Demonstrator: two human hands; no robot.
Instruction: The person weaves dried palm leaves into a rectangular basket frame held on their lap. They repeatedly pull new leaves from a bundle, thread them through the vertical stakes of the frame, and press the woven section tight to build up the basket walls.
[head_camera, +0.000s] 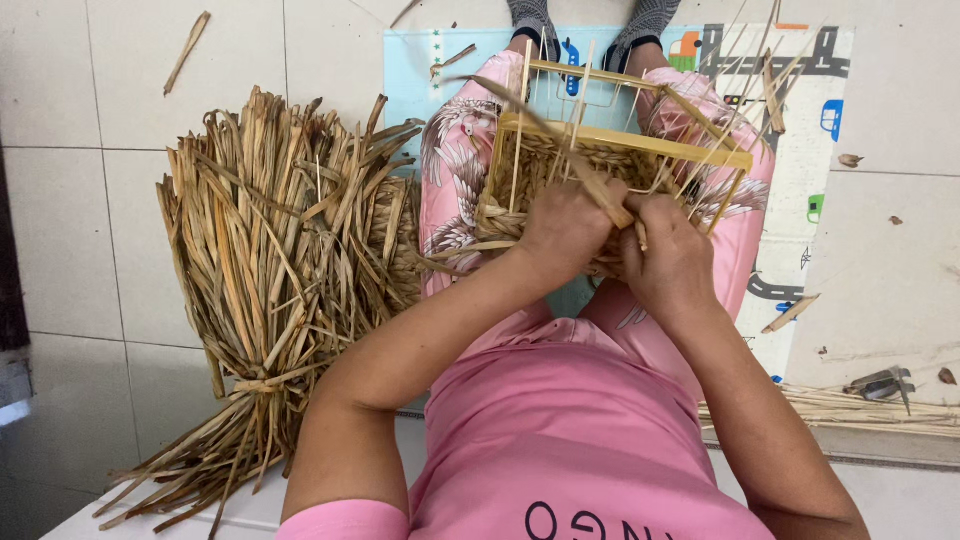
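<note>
A half-woven straw basket (560, 165) on a pale wooden frame (640, 140) rests across my lap, its thin upright stakes pointing away from me. My left hand (562, 228) presses on the near woven edge and pinches a flat straw strand (540, 125) that runs up and to the left. My right hand (668, 255) is closed right beside it, gripping the same strand where it meets the weave. The near wall of the basket is hidden behind both hands.
A big tied bundle of dried straw (285, 270) lies on the tiled floor to my left. A patterned play mat (800, 120) is under my legs. Thin reeds (860, 410) and a metal tool (880, 382) lie at right.
</note>
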